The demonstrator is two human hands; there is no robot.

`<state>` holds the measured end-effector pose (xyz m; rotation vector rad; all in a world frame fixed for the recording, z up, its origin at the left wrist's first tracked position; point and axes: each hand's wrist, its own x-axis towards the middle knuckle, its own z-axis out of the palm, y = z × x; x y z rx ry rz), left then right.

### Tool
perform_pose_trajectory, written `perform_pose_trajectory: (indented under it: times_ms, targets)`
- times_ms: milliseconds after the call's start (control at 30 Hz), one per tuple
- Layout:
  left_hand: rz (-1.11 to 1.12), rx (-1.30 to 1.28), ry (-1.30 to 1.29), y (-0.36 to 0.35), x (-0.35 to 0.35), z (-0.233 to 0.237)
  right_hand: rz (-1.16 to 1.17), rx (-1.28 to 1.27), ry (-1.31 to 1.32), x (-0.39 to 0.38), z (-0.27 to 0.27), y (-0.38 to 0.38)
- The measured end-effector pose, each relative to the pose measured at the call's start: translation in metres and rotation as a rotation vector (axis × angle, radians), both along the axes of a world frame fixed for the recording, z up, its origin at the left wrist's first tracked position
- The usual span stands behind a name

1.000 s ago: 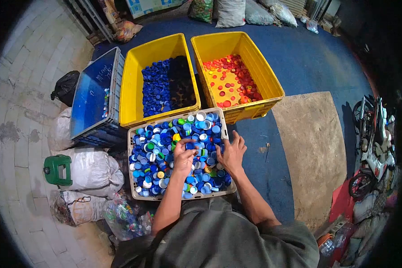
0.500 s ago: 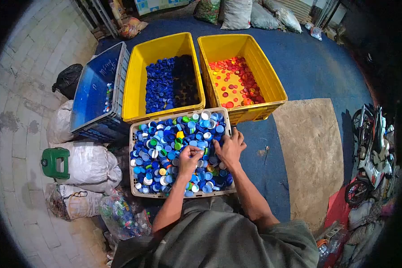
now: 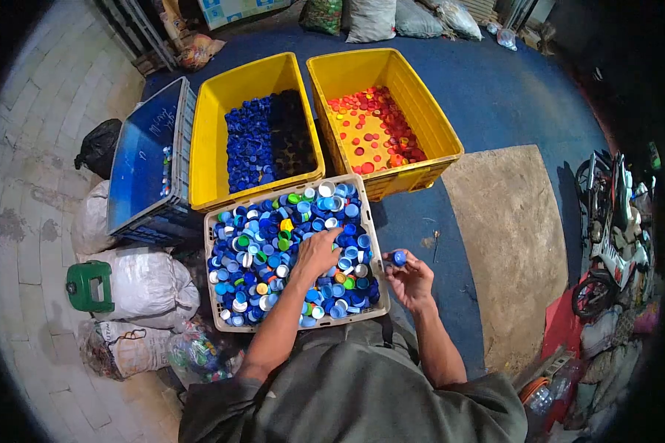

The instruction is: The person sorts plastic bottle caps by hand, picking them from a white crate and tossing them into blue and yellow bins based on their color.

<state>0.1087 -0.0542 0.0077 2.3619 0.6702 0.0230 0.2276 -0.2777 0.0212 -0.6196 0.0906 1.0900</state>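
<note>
A shallow pale tray (image 3: 210, 275) in front of me is heaped with plastic bottle caps (image 3: 273, 260), mostly blue with some white, green, yellow and orange. My left hand (image 3: 318, 256) lies over the heap, its fingers stretched out among the caps and their tips partly hidden. Off the tray's right edge, my right hand (image 3: 411, 282) is closed on a dark blue bottle cap (image 3: 399, 257), pinched between the fingertips.
Beyond the tray stand a yellow crate (image 3: 203, 140) holding dark blue and black caps, another yellow crate (image 3: 428, 111) with red and orange caps, and a blue crate (image 3: 137, 173). Stuffed sacks (image 3: 144, 284) line the left. A motorcycle (image 3: 606, 244) is at right.
My right hand has moved from the tray's right part out past its edge and now shows a blue cap. My left hand has shifted slightly, its fingers reaching further into the caps.
</note>
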Motion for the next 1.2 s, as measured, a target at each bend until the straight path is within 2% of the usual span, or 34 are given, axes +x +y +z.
perform_pose_trajectory:
  times_ms: [133,267,333,567,667,800,900,1000,1100,1167,1200]
  targets:
    - [-0.027,0.029,0.062,0.001,0.008,0.004,0.002,0.037,0.034,-0.011,-0.008,0.004]
    - [-0.015,0.012,0.070,0.005,0.010,0.000,0.091,-0.079,-0.015,-0.014,-0.006,0.012]
    - [-0.006,0.006,0.047,0.005,0.009,0.003,0.115,-0.145,-0.121,-0.017,0.002,0.022]
    - [0.010,0.116,-0.133,0.003,0.000,-0.021,0.204,-0.248,-0.303,-0.021,0.006,0.045]
    - [0.037,0.115,-0.123,-0.003,-0.001,-0.012,0.228,-0.273,-0.320,-0.026,0.003,0.049]
    - [0.130,0.099,-0.393,0.000,-0.002,-0.019,0.255,-0.430,-0.456,-0.032,0.004,0.049]
    - [0.272,-0.118,-0.566,0.004,-0.004,-0.032,0.254,-0.721,-1.071,-0.034,0.001,0.050]
    - [0.494,-0.990,-0.529,0.008,-0.022,-0.027,0.145,-0.946,-1.650,-0.038,0.012,0.052]
    - [0.573,-1.423,-0.730,0.001,-0.032,0.002,0.111,-0.996,-1.717,-0.034,0.008,0.063]
    - [0.546,-1.690,-0.850,0.002,-0.041,-0.002,0.076,-1.021,-1.813,-0.031,0.003,0.073]
    - [0.566,-1.723,-0.868,0.001,-0.043,-0.002,0.057,-1.033,-1.862,-0.029,0.001,0.078]
